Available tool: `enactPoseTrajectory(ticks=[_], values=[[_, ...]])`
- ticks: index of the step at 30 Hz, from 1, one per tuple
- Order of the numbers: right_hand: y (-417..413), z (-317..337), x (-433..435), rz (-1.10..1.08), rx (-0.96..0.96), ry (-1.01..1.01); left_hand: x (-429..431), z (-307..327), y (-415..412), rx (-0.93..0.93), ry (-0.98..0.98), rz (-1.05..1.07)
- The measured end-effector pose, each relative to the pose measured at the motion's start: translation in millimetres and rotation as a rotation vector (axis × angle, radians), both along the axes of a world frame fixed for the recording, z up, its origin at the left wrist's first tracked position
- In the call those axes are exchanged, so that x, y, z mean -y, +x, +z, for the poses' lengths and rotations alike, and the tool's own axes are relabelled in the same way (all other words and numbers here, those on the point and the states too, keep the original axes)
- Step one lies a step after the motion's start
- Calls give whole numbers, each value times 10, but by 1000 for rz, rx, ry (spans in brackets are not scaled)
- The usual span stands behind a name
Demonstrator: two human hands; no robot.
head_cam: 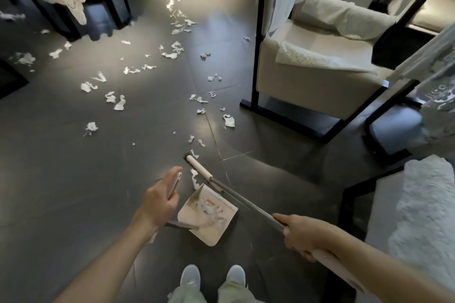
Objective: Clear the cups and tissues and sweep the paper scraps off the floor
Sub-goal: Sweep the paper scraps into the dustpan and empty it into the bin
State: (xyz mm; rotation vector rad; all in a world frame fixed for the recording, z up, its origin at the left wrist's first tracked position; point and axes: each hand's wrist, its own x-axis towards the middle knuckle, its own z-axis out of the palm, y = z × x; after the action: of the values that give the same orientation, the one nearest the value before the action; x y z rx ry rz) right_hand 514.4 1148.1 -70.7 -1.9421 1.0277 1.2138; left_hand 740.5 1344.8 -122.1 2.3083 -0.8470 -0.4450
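Sweeping in hand: broom point(200, 167) and dustpan point(216, 226) are down among the scraps point(119, 103).
The left hand point(160, 200) curls round the dustpan's upright handle. The right hand point(301, 236) wraps the broom shaft, whose head rests on the floor point(73, 179) just beyond the dustpan. The dustpan holds a few scraps, but most lie scattered ahead and near the chair point(320, 81). The next move likely calls for drawing the nearest scraps back into the dustpan, then stepping forward.
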Motion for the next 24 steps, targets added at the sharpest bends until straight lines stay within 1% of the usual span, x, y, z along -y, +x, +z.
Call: enactPoseTrajectory(ticks=[8, 11, 14, 20, 24], values=[[870, -366, 192, 76, 139, -145, -665, 87, 176, 42, 37, 158], [1277, -570, 182, 67, 156, -186, -795, 60, 370, 7, 43, 224], [1680, -744, 193, 49, 155, -205, -838, 9, 580, -19, 59, 234], [2400, -1150, 242, 119, 136, -267, -827, -145, 1065, -18, 59, 218], [2634, -1306, 132, 123, 125, -215, -739, -223, 1441, 29, 49, 254]])
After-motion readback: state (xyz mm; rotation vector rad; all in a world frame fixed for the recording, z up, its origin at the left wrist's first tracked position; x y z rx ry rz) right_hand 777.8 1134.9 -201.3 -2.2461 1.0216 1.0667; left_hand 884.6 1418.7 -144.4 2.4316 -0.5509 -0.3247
